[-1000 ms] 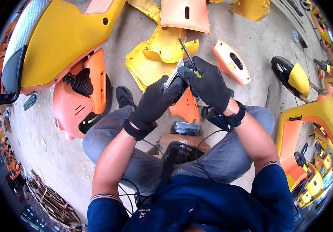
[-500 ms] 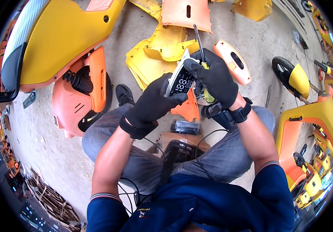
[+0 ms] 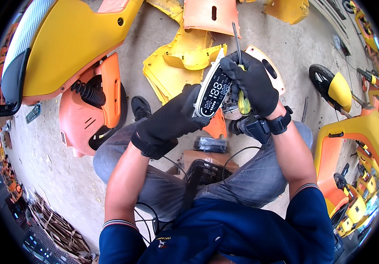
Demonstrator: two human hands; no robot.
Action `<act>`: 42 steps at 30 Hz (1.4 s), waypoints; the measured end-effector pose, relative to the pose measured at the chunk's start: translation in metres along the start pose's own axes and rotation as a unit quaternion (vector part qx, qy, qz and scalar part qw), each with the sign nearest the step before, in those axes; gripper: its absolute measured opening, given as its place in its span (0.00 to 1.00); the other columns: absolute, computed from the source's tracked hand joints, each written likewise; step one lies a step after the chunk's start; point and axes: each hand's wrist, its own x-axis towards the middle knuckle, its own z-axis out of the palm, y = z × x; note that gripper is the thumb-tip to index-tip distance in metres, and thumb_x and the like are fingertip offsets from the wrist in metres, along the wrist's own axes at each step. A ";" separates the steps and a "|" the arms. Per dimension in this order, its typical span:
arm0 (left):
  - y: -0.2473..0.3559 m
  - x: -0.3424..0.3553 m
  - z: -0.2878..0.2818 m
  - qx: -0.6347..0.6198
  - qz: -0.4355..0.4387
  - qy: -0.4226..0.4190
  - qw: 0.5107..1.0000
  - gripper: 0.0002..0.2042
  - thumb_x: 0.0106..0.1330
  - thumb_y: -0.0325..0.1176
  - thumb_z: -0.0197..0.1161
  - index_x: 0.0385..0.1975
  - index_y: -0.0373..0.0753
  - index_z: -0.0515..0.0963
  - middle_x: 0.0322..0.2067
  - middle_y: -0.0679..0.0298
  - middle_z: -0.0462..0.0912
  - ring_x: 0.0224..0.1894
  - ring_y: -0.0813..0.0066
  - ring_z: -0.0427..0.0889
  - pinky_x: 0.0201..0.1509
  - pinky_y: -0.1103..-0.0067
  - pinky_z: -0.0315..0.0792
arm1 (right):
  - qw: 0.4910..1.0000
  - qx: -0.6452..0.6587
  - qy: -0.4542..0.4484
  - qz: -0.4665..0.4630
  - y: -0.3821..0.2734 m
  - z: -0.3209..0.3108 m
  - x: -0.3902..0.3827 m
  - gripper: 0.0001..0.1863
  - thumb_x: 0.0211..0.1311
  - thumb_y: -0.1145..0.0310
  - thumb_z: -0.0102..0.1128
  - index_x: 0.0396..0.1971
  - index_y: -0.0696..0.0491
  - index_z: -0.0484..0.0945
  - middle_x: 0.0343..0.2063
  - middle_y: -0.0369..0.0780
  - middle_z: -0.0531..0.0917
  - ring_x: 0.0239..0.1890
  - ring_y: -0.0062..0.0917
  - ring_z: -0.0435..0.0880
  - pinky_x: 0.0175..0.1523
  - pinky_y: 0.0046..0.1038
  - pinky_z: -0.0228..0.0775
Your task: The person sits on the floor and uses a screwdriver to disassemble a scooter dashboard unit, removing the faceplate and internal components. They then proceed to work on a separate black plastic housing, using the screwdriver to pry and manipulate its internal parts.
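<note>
Between my two gloved hands is a scooter instrument display (image 3: 215, 93), a long rounded panel with a dark face and white rim. My left hand (image 3: 169, 119), in a black glove, grips its lower left edge with thumb and fingers. In my black-gloved right hand (image 3: 255, 83) is a screwdriver (image 3: 244, 104) with a clear yellow-green handle, its shaft pointing away from me. The right fingers also reach the display's right edge; whether they press on it I cannot tell. Under the hands lies an orange plastic piece (image 3: 216, 124), partly covered.
Yellow panels (image 3: 172, 66) and a salmon panel (image 3: 210, 16) lie on the concrete ahead. A large yellow scooter body (image 3: 73, 44) stands left, above a salmon fender (image 3: 80, 116). Another yellow-orange scooter (image 3: 352, 136) is at the right. A cardboard box (image 3: 189, 159) sits between my legs.
The display has turned so that more of its face shows toward me. My right hand has shifted slightly right with the screwdriver, whose handle is more exposed.
</note>
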 end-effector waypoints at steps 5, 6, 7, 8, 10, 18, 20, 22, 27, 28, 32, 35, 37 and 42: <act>0.000 0.001 0.001 -0.184 0.022 -0.012 0.983 0.30 0.70 0.37 0.62 0.69 0.35 0.61 0.57 0.59 0.75 0.55 0.72 0.78 0.56 0.72 0.77 | 1.000 -0.007 0.023 0.003 -0.004 -0.005 0.003 0.16 0.68 0.56 0.64 0.40 0.56 0.79 0.25 0.32 0.82 0.17 0.11 0.74 0.21 0.15 0.65; 0.002 0.002 -0.001 -0.202 -0.001 -0.013 0.979 0.30 0.71 0.39 0.61 0.69 0.35 0.60 0.58 0.58 0.74 0.57 0.70 0.77 0.59 0.71 0.76 | 1.000 -0.008 0.021 0.007 -0.005 -0.003 0.002 0.17 0.68 0.56 0.64 0.40 0.56 0.79 0.25 0.32 0.82 0.17 0.11 0.74 0.21 0.15 0.65; 0.002 0.003 0.001 -0.186 0.000 -0.010 0.982 0.29 0.74 0.45 0.57 0.68 0.35 0.61 0.58 0.59 0.74 0.53 0.70 0.80 0.55 0.72 0.78 | 0.999 -0.025 0.018 -0.011 -0.001 -0.003 0.004 0.17 0.68 0.56 0.63 0.40 0.57 0.78 0.24 0.33 0.81 0.16 0.12 0.74 0.20 0.15 0.66; 0.000 0.005 0.002 -0.195 -0.014 -0.007 0.981 0.29 0.74 0.45 0.56 0.68 0.35 0.61 0.57 0.59 0.75 0.51 0.70 0.81 0.53 0.73 0.79 | 1.000 -0.021 0.014 -0.005 0.001 -0.002 0.004 0.17 0.69 0.56 0.63 0.40 0.57 0.78 0.24 0.33 0.80 0.16 0.12 0.74 0.20 0.15 0.66; -0.010 0.010 0.004 -0.211 -0.041 -0.001 0.977 0.28 0.75 0.44 0.56 0.67 0.34 0.62 0.56 0.58 0.77 0.47 0.72 0.83 0.48 0.74 0.81 | 1.000 -0.010 0.004 0.007 0.003 0.002 0.004 0.17 0.69 0.56 0.63 0.40 0.58 0.78 0.24 0.33 0.79 0.16 0.12 0.74 0.20 0.15 0.66; -0.018 0.011 0.008 -0.175 0.030 0.031 0.984 0.23 0.75 0.43 0.56 0.61 0.33 0.68 0.42 0.62 0.81 0.36 0.80 0.83 0.32 0.83 0.78 | 0.998 -0.051 -0.021 -0.030 0.006 0.016 -0.002 0.29 0.59 0.58 0.73 0.54 0.57 0.72 0.35 0.36 0.83 0.26 0.12 0.80 0.25 0.16 0.71; -0.018 0.010 0.008 -0.149 0.037 0.037 0.987 0.22 0.75 0.43 0.56 0.59 0.34 0.70 0.41 0.63 0.81 0.34 0.81 0.82 0.30 0.83 0.76 | 0.986 -0.118 -0.038 -0.114 0.020 0.018 0.000 0.45 0.50 0.59 0.79 0.64 0.58 0.63 0.43 0.39 0.81 0.40 0.22 0.82 0.42 0.26 0.78; -0.018 0.008 0.008 -0.103 0.019 0.037 0.994 0.20 0.75 0.44 0.56 0.57 0.35 0.71 0.40 0.64 0.80 0.32 0.83 0.80 0.29 0.84 0.74 | 0.947 -0.228 -0.019 -0.224 0.033 0.019 0.004 0.49 0.47 0.59 0.81 0.66 0.58 0.60 0.45 0.41 0.80 0.46 0.27 0.82 0.51 0.31 0.77; -0.007 0.002 0.014 -0.087 0.014 0.053 0.995 0.17 0.75 0.42 0.56 0.55 0.38 0.72 0.37 0.67 0.79 0.29 0.86 0.75 0.28 0.85 0.69 | 0.960 -0.254 -0.038 -0.110 0.025 0.016 0.000 0.41 0.50 0.56 0.78 0.57 0.59 0.65 0.43 0.45 0.81 0.44 0.29 0.81 0.51 0.33 0.74; -0.008 0.003 0.016 -0.091 0.015 0.058 0.994 0.17 0.75 0.41 0.56 0.56 0.38 0.71 0.37 0.67 0.79 0.29 0.86 0.74 0.28 0.86 0.69 | 0.963 -0.249 -0.035 -0.096 0.019 0.017 -0.001 0.39 0.50 0.56 0.78 0.55 0.59 0.66 0.42 0.46 0.82 0.42 0.29 0.82 0.50 0.33 0.74; -0.007 0.003 0.017 -0.106 0.002 0.065 0.992 0.15 0.75 0.38 0.54 0.56 0.38 0.71 0.36 0.67 0.79 0.28 0.85 0.74 0.28 0.85 0.69 | 0.962 -0.232 0.000 -0.144 0.022 0.015 0.001 0.32 0.53 0.53 0.75 0.48 0.59 0.71 0.36 0.44 0.82 0.36 0.28 0.82 0.45 0.33 0.74; 0.000 0.001 0.016 -0.087 -0.026 0.060 0.994 0.15 0.75 0.37 0.54 0.56 0.38 0.70 0.37 0.67 0.79 0.29 0.85 0.74 0.29 0.85 0.69 | 0.970 -0.203 0.010 -0.130 0.021 0.015 0.002 0.27 0.56 0.51 0.73 0.41 0.58 0.73 0.34 0.44 0.82 0.35 0.28 0.81 0.43 0.33 0.73; 0.000 0.001 0.016 -0.078 -0.033 0.057 0.995 0.16 0.75 0.38 0.54 0.57 0.37 0.70 0.38 0.66 0.79 0.29 0.85 0.74 0.28 0.85 0.69 | 0.970 -0.208 0.025 -0.122 0.021 0.014 0.003 0.25 0.60 0.51 0.70 0.39 0.58 0.74 0.30 0.43 0.82 0.33 0.27 0.81 0.41 0.33 0.72; 0.003 0.002 0.017 -0.094 -0.033 0.054 0.994 0.17 0.75 0.38 0.55 0.57 0.36 0.69 0.39 0.65 0.80 0.29 0.84 0.75 0.28 0.85 0.70 | 0.970 -0.209 0.053 -0.108 0.021 0.011 0.004 0.21 0.68 0.51 0.62 0.37 0.58 0.75 0.23 0.40 0.79 0.22 0.21 0.79 0.27 0.29 0.70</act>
